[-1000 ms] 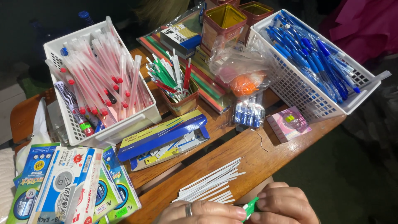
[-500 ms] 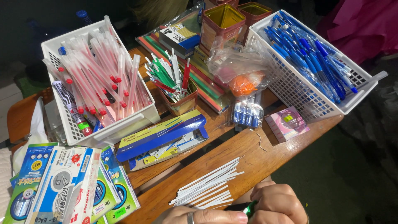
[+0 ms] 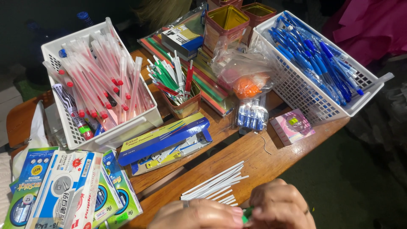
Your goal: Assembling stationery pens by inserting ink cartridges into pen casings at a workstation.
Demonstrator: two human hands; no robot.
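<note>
At the bottom edge of the frame the two hands meet, knuckles up and fingers curled inward. The left hand [image 3: 199, 214] and the right hand [image 3: 282, 205] pinch a small green piece [image 3: 247, 213] between their fingertips — only a sliver of it shows, so its exact kind cannot be told. Just above the hands, a loose fan of thin white sticks [image 3: 214, 184] lies on the wooden table [image 3: 271, 163].

In the upper left, a white plastic basket [image 3: 106, 138] with a slotted wall is packed with clear pens with red caps [image 3: 99, 85]. In the upper right, a matching white mesh basket [image 3: 296, 91] holds blue pens [image 3: 318, 57]. Between them a small tin [image 3: 186, 106] stands full of green, red and white pen parts [image 3: 171, 78], upright and splayed. A crinkled clear bag [image 3: 241, 68] holds something orange.

A flat blue and yellow cardboard box [image 3: 163, 140] lies open at centre — glossy printed cartons [image 3: 63, 191] crowd the lower left.
</note>
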